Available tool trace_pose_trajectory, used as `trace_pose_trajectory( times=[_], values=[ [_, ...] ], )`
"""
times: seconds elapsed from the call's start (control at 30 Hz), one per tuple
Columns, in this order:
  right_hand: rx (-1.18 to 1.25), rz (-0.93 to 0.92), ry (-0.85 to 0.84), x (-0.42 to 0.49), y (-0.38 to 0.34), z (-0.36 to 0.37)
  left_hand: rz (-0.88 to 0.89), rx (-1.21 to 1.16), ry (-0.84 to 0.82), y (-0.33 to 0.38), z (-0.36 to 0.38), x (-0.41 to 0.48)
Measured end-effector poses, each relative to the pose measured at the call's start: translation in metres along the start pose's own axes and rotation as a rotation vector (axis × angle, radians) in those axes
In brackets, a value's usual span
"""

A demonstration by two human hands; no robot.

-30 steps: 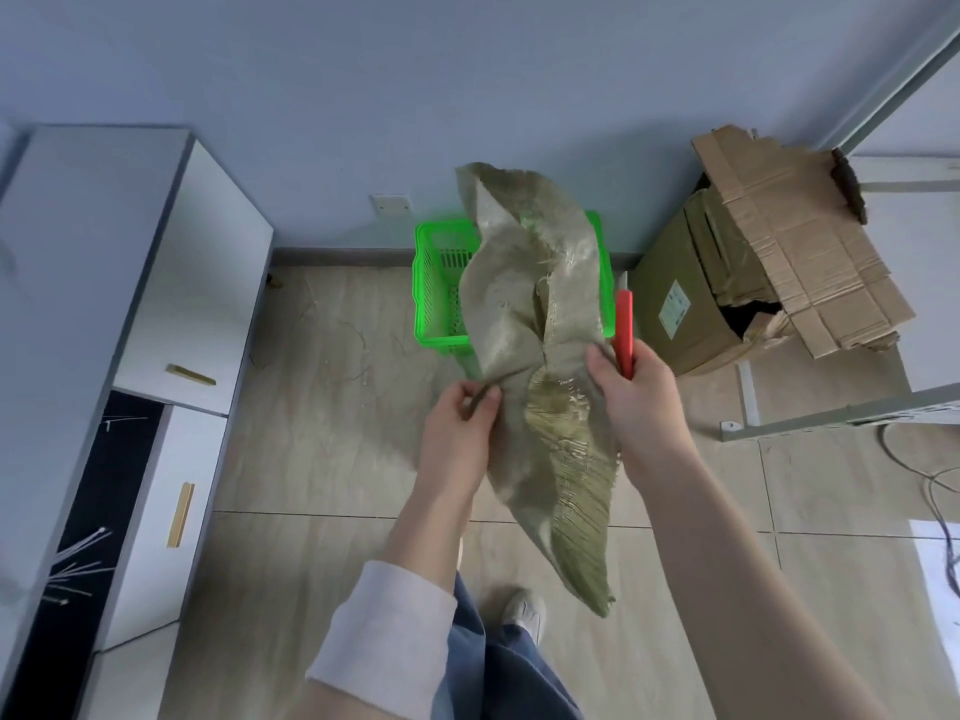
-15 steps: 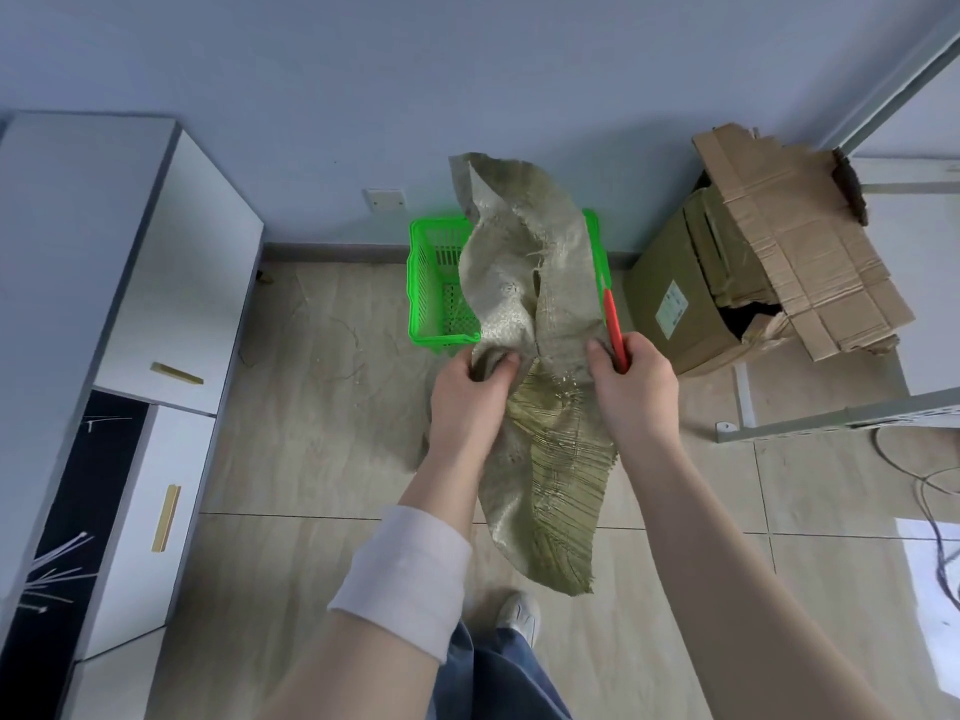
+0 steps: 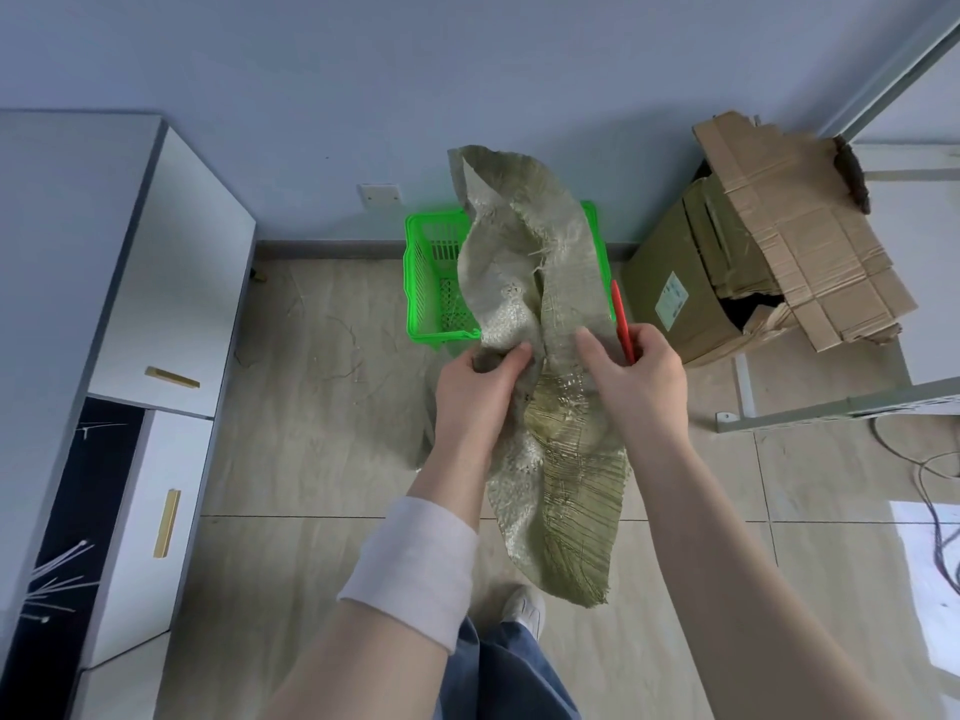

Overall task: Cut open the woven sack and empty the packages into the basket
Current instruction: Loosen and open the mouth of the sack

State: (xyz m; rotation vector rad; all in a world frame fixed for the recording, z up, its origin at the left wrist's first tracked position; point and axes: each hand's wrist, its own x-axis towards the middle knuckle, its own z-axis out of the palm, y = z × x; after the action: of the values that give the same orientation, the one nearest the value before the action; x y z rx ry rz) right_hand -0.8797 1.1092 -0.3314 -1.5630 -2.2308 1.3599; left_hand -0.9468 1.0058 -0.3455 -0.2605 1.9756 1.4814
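Note:
A limp olive-green woven sack (image 3: 535, 283) hangs between my hands above the floor, its frayed end dangling near my shoe. My left hand (image 3: 475, 392) grips a bunched fold at the sack's middle. My right hand (image 3: 636, 379) pinches the sack's right edge and also holds a red cutter (image 3: 621, 319) that sticks up from the fist. Behind the sack, against the wall, stands a bright green plastic basket (image 3: 431, 283), partly hidden by the fabric. No packages are visible.
A white cabinet (image 3: 156, 314) with gold handles lines the left side. A torn cardboard box (image 3: 769, 262) lies at the right beside a metal frame (image 3: 831, 407). Cables (image 3: 935, 485) trail at the far right. Loose fibres lie on the tiled floor.
Both hands have shifted slightly lower on the sack and bunched it closer together; my left hand moved in toward the middle. The sack's upper part sagged a little over the basket.

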Motion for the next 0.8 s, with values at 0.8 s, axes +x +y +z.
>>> trace_pose_trajectory(
  times=[0.8],
  values=[
    [-0.006,0.045,-0.374,-0.07,0.005,0.008,0.023,0.092,0.086,0.004,0.008,0.003]
  ],
)
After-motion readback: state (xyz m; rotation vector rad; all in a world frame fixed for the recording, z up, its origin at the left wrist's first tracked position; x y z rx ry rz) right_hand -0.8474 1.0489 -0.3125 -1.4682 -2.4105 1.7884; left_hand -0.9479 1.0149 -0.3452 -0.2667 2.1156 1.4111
